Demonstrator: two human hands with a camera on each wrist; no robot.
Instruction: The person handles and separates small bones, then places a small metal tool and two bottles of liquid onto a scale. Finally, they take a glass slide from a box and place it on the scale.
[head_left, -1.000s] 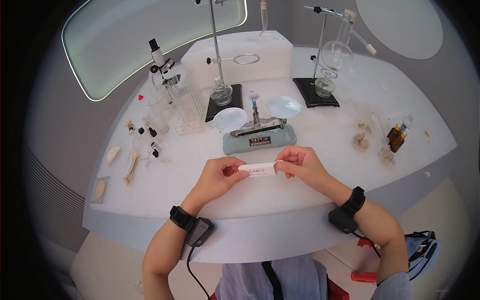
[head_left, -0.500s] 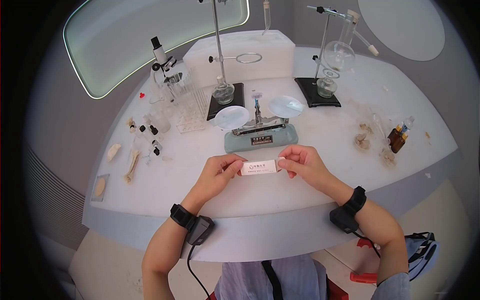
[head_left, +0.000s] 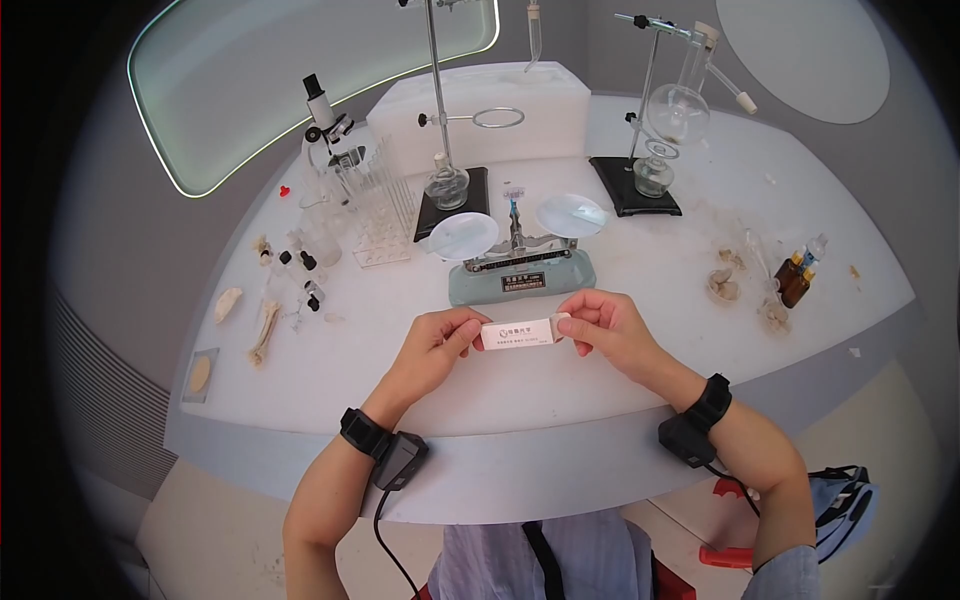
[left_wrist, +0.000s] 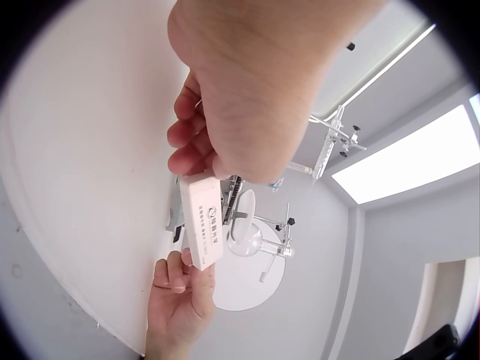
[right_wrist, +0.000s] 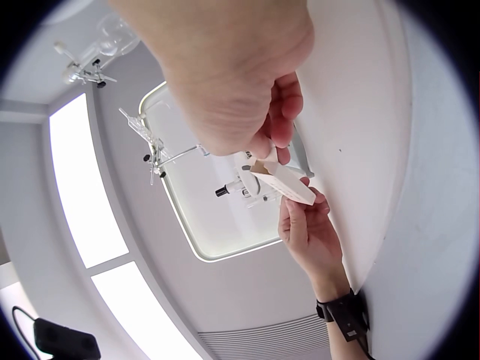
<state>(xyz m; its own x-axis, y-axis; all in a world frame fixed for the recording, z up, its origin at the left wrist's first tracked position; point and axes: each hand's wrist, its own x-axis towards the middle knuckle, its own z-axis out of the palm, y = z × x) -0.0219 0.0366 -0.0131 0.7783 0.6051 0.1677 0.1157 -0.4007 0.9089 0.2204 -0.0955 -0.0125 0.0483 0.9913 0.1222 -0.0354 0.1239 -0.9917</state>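
Note:
A small white box point(head_left: 518, 334) with printed lettering is held level between both hands, in front of the balance scale point(head_left: 522, 278). The left hand point(head_left: 432, 348) pinches its left end between thumb and fingers. At the other end the right hand point(head_left: 608, 332) pinches the box's end flap. In the right wrist view that end of the box point(right_wrist: 281, 180) looks unfolded, with the right hand point(right_wrist: 277, 120) at the flap; whatever is inside cannot be made out. The left wrist view shows the box's printed face point(left_wrist: 204, 221).
Behind the scale stand two retort stands with glass burners point(head_left: 446, 186). A microscope point(head_left: 318, 110), test tubes point(head_left: 392, 200) and small bottles point(head_left: 305, 262) are at the left. Brown bottles point(head_left: 793, 282) and a dish of pale pieces point(head_left: 723, 284) lie at the right.
The box has turned so its printed face shows more fully, and the left thumb has moved off the lettering toward the left end. Both hands keep their hold.

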